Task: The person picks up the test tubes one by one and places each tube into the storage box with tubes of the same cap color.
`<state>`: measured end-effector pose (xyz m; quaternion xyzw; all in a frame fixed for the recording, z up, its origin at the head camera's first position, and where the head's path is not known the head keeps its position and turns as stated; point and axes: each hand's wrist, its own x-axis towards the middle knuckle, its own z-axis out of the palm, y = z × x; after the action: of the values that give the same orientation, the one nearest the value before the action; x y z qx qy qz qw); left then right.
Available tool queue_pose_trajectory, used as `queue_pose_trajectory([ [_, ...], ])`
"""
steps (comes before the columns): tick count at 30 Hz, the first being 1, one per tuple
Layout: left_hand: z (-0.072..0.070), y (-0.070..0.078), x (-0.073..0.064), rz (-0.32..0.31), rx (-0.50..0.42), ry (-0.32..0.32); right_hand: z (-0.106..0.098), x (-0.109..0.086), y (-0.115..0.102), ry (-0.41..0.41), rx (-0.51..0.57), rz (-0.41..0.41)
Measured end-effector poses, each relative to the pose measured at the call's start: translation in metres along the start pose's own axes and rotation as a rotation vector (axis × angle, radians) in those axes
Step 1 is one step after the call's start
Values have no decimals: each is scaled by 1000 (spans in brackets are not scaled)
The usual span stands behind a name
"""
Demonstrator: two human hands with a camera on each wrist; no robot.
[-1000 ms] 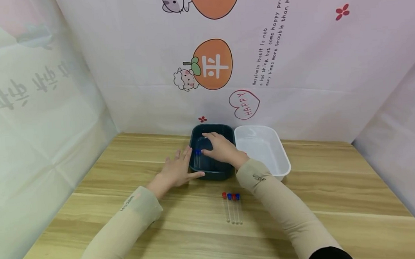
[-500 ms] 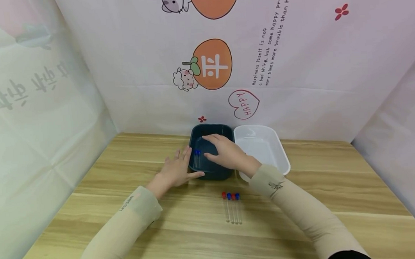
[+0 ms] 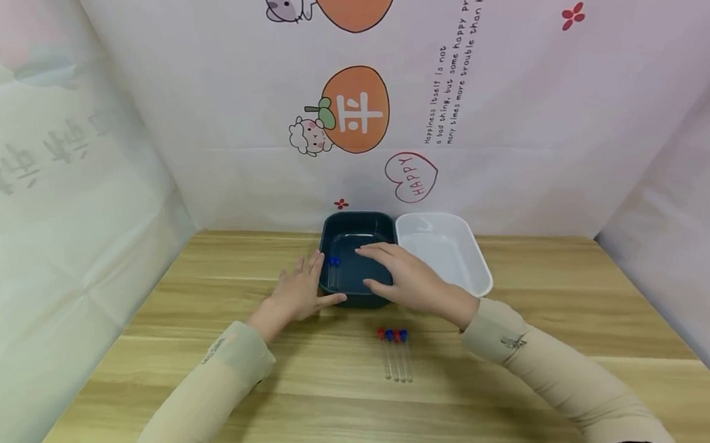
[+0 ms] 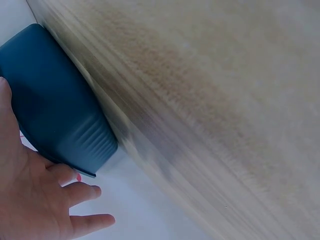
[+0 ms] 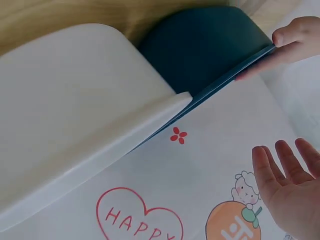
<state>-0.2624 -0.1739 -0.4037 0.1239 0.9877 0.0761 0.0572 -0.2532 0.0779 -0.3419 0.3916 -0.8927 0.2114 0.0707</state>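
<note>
My left hand (image 3: 295,295) rests against the left side of a dark blue-green tray (image 3: 365,301), fingers spread and thumb at the near rim. The left wrist view shows that hand's straight fingers (image 4: 92,225) beside the tray's outer wall. Two blue-capped test tubes (image 3: 333,271) lie inside the tray at its left. Above the tray's right part hovers my right hand (image 3: 409,275), fingers relaxed and holding nothing; the right wrist view shows its fingers apart. On the table in front, several clear test tubes (image 3: 396,356) with red and blue caps lie side by side.
A white tray (image 3: 447,250) stands against the dark tray's right side, partly behind my right hand. Both trays sit at the back of the wooden table (image 3: 269,413), close to a printed cloth backdrop (image 3: 510,186). Cloth walls flank the table left and right.
My right hand has drawn back out of the dark tray, toward the right and nearer to me. My left hand stays at the tray's side. The head view has shifted slightly.
</note>
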Motion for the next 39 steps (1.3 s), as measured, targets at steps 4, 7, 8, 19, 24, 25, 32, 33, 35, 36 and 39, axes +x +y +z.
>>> queue_pose_trajectory([
  [4, 1, 0, -1, -17, -17, 5, -5, -17, 3, 6, 2, 1],
  [7, 1, 1, -1, -16, -31, 6, -8, -31, 7, 14, 1, 6],
  [8, 1, 1, -1, -12, -34, 8, -8, -36, 9, 18, 1, 6],
  [19, -2, 3, -2, -5, -45, 17, -4, -82, 18, 37, -25, -35],
  [24, -2, 5, -4, -1, -49, 5, 0, -96, 16, 24, -12, -20],
  [25, -2, 5, -4, -2, -50, 2, 1, -97, 16, 14, -6, -17],
  [32, -3, 5, -4, -3, -60, 4, 11, -104, 18, -88, -25, -8],
  [33, -3, 5, -4, -3, -56, 5, 12, -105, 18, -105, -24, -3],
  [35, -2, 6, -4, -3, -52, 6, 14, -106, 19, -137, -23, 7],
  [36, -2, 6, -4, -3, -50, 8, 15, -107, 20, -151, -27, 9],
  [39, -1, 6, -4, -3, -48, 13, 18, -108, 21, -191, -27, 17],
])
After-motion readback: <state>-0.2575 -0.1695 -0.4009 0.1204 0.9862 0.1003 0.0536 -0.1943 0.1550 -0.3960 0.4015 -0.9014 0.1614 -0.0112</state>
